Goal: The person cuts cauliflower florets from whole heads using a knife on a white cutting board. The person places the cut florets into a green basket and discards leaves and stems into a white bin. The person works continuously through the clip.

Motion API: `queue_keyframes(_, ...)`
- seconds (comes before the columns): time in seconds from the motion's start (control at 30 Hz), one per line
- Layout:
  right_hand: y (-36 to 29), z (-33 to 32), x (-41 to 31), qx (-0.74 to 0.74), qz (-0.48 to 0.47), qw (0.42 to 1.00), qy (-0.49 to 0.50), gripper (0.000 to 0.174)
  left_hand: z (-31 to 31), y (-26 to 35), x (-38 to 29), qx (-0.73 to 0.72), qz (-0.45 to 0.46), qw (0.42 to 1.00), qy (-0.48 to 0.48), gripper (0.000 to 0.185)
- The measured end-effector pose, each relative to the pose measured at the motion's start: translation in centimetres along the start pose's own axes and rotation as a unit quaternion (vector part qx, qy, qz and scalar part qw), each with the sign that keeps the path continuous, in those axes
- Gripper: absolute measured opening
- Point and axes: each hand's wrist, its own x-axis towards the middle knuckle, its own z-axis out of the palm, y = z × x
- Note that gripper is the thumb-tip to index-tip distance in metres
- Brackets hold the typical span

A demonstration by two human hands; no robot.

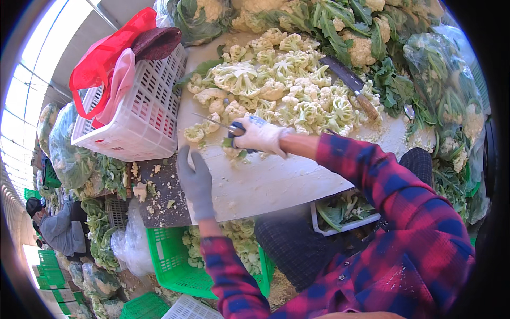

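Observation:
My right hand (257, 134), in a white knit glove, grips the dark handle of scissors (215, 121) whose blades point left over the white board (255, 191). My left hand (196, 181), in a grey glove, is at the board's left edge with thumb and fingers apart and nothing seen in it. Just beyond it lie small cauliflower florets (194, 133). A large pile of cut cauliflower (275, 83) covers the far part of the board. A wide-bladed knife with a wooden handle (366, 105) rests on the pile's right side.
A white plastic crate (131, 139) with red and pink bags stands at the left. A green crate (171, 275) holding florets sits below the board. Whole leafy cauliflowers (360, 50) line the far side. Bagged cauliflowers (442, 71) stand right. A co-worker (63, 227) is far left.

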Motion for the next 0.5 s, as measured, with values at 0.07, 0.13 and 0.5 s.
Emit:
queue_keyframes(0.07, 2.3, -0.8, -2.6, 0.065, 0.033, 0.997, 0.019, 0.028, 3.9, 1.2, 4.1, -0.045, -0.009, 0.996, -0.083, 0.042)
queue_keyframes(0.13, 4.3, -1.0, -4.5, 0.089, 0.03, 0.994, 0.048, 0.028, 7.3, 1.6, 7.2, 0.047, 0.021, 0.991, -0.122, 0.05)
queue_keyframes(0.5, 6.5, 2.2, -8.6, 0.39, 0.084, 0.916, 0.042, 0.039, 2.1, -0.2, 0.4, 0.135, -0.014, 0.944, -0.3, 0.055)
